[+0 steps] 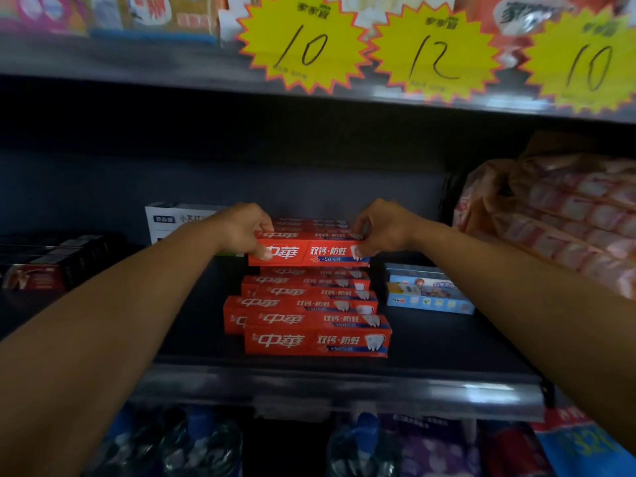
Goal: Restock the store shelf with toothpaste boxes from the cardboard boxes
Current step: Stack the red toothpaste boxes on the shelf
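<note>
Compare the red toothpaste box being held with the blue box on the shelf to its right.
The red toothpaste box is long, slim and gripped at each end by the left hand and the right hand, atop a red stack. The blue box is shorter, untouched, and lies alone. Both lie flat on one shelf.

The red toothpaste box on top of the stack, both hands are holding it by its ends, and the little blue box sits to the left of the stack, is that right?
Not quite. The head view shows the blue box to the right of the stack, not the left. The rest holds: the left hand and right hand grip the ends of the top red toothpaste box.
</note>
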Available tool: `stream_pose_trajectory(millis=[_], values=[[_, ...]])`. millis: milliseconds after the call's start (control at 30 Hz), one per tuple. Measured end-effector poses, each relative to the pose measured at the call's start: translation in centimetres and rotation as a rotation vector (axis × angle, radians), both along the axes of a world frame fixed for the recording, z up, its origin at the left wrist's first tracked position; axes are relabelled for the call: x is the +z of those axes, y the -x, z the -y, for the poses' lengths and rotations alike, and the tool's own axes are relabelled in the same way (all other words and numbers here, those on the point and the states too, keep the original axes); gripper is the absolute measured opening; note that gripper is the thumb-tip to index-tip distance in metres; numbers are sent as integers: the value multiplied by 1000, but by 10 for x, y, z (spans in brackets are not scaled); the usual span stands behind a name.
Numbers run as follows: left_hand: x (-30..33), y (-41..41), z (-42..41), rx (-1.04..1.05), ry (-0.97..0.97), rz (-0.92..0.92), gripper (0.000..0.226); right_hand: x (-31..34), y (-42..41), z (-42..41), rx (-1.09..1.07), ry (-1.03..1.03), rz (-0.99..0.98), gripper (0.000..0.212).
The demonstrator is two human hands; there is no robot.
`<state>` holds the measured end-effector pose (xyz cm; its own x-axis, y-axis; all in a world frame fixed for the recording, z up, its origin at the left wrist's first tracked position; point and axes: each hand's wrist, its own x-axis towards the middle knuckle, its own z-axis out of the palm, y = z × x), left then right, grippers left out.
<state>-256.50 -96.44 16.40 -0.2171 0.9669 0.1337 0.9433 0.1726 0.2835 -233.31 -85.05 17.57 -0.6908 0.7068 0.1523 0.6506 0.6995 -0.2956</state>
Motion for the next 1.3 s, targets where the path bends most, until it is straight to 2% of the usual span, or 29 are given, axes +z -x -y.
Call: stream_pose_trajectory(millis=[133,300,400,733,1133,1300], values=[[-14,8,-30,21,-4,-14,59,-11,14,-28,-15,-54,36,32],[-28,17,-63,7,20,-66,39,-30,27,-60,-36,-73,62,30],[-31,21,-72,21,2,-84,35,-38,32,-71,-24,-83,55,29],[-34,29,-87,51,-82,-183,41,-43,44,-87,-24,-243,62,28],[-37,28,-91,112,-88,-230,42,-45,48,-90,-39,-246,96,23],[-27,16,-72,62,-82,-224,35,-38,45,-73,-98,-314,116,35]])
